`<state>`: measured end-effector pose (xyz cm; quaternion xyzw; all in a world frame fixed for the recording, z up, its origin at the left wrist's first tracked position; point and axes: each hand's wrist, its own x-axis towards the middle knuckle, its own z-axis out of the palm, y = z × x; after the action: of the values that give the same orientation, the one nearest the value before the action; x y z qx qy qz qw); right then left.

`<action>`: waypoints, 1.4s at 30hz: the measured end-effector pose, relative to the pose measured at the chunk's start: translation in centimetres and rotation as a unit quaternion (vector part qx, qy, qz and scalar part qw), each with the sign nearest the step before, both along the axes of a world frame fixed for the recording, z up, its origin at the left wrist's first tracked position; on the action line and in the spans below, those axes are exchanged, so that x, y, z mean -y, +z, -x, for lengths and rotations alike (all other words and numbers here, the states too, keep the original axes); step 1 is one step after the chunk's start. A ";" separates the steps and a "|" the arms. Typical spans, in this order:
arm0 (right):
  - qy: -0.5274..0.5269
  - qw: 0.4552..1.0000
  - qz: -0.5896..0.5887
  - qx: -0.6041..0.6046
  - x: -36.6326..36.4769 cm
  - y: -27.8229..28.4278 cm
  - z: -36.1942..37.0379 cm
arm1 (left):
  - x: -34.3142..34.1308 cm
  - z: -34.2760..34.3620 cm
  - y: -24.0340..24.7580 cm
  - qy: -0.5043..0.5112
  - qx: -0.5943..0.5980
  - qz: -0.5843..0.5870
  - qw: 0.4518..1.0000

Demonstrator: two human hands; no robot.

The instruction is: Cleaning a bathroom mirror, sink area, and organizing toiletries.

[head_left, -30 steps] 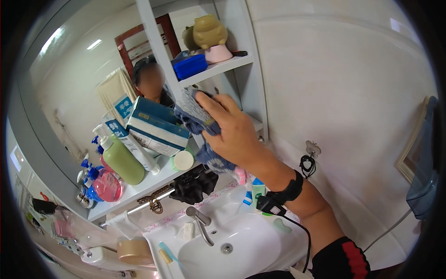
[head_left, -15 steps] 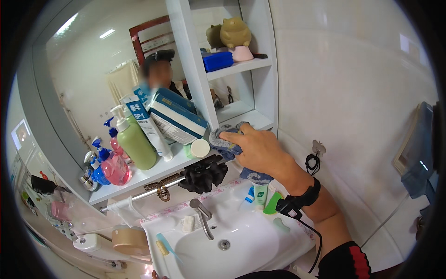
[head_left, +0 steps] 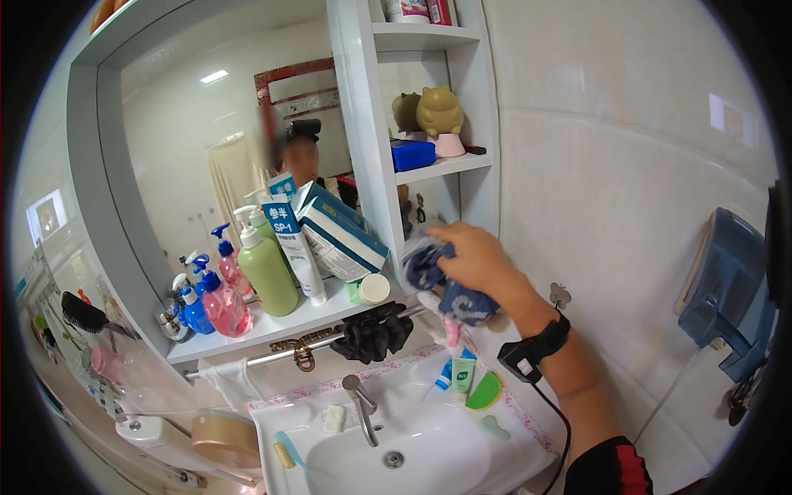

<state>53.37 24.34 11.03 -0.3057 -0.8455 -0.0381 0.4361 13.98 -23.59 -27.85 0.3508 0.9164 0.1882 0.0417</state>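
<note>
My right hand (head_left: 481, 262) grips a bunched blue and grey cloth (head_left: 467, 304) at the right end of the mirror cabinet's bottom ledge (head_left: 202, 345). Part of the cloth hangs down past the ledge's edge, and the fingertips are partly hidden in its folds. Just left of it on the ledge lies a small round white-lidded tub (head_left: 374, 288). Beside that, a blue and white box (head_left: 342, 239) leans at a slant against a white and blue tube (head_left: 294, 247). A black mesh bath puff (head_left: 375, 332) hangs from the rail below. My left hand is out of view.
Pump bottles, including a green one (head_left: 268, 276) and a pink one (head_left: 224, 307), crowd the ledge's left side. A yellow-green figurine (head_left: 440, 111) and a blue pack (head_left: 412, 154) occupy a side shelf. Below is a white sink (head_left: 445, 429) with a faucet (head_left: 360, 398). A blue-grey holder (head_left: 718, 280) is on the right wall.
My right hand has lifted slightly and drawn back right with the cloth, off the ledge's corner. The view has tilted upward, showing more upper shelves.
</note>
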 end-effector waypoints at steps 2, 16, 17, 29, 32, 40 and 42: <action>-0.073 0.995 0.020 -0.067 0.4 1.0 -0.6 | 0.5 -0.2 -0.4 0.008 -0.008 0.012 1.000; -0.168 0.937 -0.071 0.299 -4.1 -0.1 2.3 | 0.5 -0.2 -0.7 -0.004 -0.029 0.002 1.000; -0.201 0.918 -0.089 0.332 -4.3 0.1 1.5 | 0.6 -0.2 -0.6 -0.005 -0.042 0.010 0.999; -0.112 0.963 0.074 0.234 1.8 -0.4 2.2 | 0.2 0.3 -2.2 -0.013 -0.064 0.021 0.998; -0.142 0.954 0.048 0.261 0.7 0.3 0.7 | 1.0 1.3 -2.8 -0.023 -0.081 0.002 0.996; -0.241 0.948 -0.012 0.208 -4.1 -0.8 3.3 | -0.2 1.1 -2.7 -0.031 -0.054 -0.005 0.998; -0.180 0.969 0.037 0.165 -2.7 -0.3 3.2 | 0.0 1.2 -2.6 -0.038 -0.066 -0.007 0.997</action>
<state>50.18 27.01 10.70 -0.4582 -0.8375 -0.1350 0.2652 12.78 -23.60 -30.48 0.3972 0.9019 0.1693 -0.0145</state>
